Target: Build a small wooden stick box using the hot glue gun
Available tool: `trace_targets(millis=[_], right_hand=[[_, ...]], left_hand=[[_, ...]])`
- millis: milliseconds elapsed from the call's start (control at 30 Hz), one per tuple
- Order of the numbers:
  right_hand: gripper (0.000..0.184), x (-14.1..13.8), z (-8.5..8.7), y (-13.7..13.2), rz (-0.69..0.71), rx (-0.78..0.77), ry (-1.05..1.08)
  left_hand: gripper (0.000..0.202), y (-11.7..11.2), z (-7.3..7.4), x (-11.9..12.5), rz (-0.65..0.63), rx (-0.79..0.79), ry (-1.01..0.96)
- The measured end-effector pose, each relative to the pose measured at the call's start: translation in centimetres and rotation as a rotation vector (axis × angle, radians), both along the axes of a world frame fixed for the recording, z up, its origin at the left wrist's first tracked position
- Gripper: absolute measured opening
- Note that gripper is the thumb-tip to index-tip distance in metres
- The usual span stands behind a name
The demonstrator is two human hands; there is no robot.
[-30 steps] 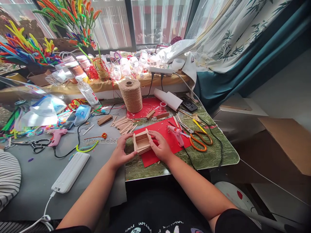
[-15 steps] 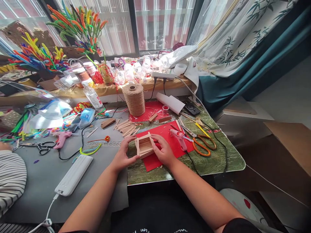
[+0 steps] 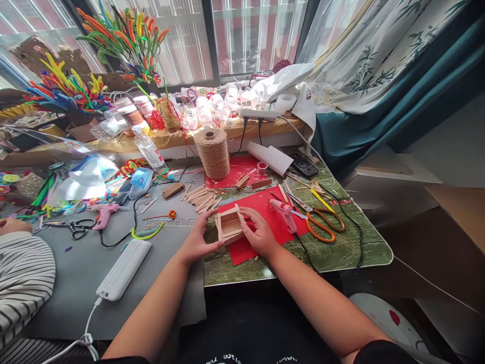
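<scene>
A small open box of wooden craft sticks [image 3: 232, 235] sits between my hands, over the near left part of a red sheet [image 3: 242, 253]. My left hand [image 3: 199, 240] grips its left side, thumb along the near edge and fingers at the far left corner. On the box's right wall rest the fingers of my right hand [image 3: 259, 232], curled round it. Just right of that hand a pink glue gun [image 3: 283, 212] lies on the red sheet. Loose craft sticks [image 3: 200, 198] are heaped behind the box.
Orange-handled scissors [image 3: 322, 222] and a yellow pen-like tool [image 3: 320, 197] lie to the right. A twine spool [image 3: 212, 154] stands behind. On the left are a white power strip [image 3: 124, 270], a second pink glue gun [image 3: 105, 216], black-handled scissors [image 3: 79, 227] and another person's striped sleeve [image 3: 26, 278].
The whole view has shifted slightly, so things appear a little farther right. My hands keep their hold on the stick box. More of the other person's hand shows at the left.
</scene>
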State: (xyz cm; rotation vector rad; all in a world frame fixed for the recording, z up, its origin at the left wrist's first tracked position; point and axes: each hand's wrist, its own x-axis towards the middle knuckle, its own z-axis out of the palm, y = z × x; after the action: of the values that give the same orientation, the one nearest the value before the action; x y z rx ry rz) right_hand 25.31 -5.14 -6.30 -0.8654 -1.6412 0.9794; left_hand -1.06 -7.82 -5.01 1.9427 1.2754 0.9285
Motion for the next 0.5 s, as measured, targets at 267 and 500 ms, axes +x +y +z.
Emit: trace_targets(millis=[267, 500], right_hand=[[0.038, -0.03, -0.03, 0.07, -0.002, 0.016, -0.003], [0.038, 0.04, 0.04, -0.05, -0.002, 0.012, -0.005]], left_hand=[[0.093, 0.12, -0.38, 0.09, -0.012, -0.021, -0.077], [0.092, 0.17, -0.12, 0.13, -0.01, -0.029, -0.072]])
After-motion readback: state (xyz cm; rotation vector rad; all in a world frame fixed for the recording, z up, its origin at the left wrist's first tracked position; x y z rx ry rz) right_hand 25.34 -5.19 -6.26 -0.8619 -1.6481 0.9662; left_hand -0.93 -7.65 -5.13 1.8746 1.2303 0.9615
